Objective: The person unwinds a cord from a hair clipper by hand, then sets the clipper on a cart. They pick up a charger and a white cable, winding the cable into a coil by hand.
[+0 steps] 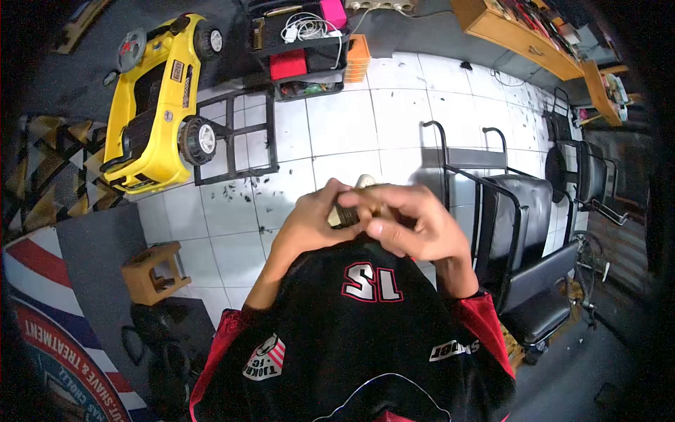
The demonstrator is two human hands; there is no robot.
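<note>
In front of the black shirt (330, 281), my two hands meet close together. My left hand (309, 221) is closed, its fingers and thumb curled round a small brownish-gold thing (368, 202) that is mostly hidden. My right hand (422, 225) comes in from the other side, thumb and fingers bent together on the same thing; its fingertips are smeared by motion. I cannot make out what kind of thing it is. A pale, cream-coloured shape (365, 181), perhaps a shoe tip, shows just beyond the fingers.
A yellow toy car (158, 98) stands left, beside a black metal frame (234, 133) on the white tiled floor (337, 126). A black shelf cart (302, 43) is ahead. Black padded chairs (517, 218) stand right. A wooden stool (156, 273) and a barber sign (63, 344) are left.
</note>
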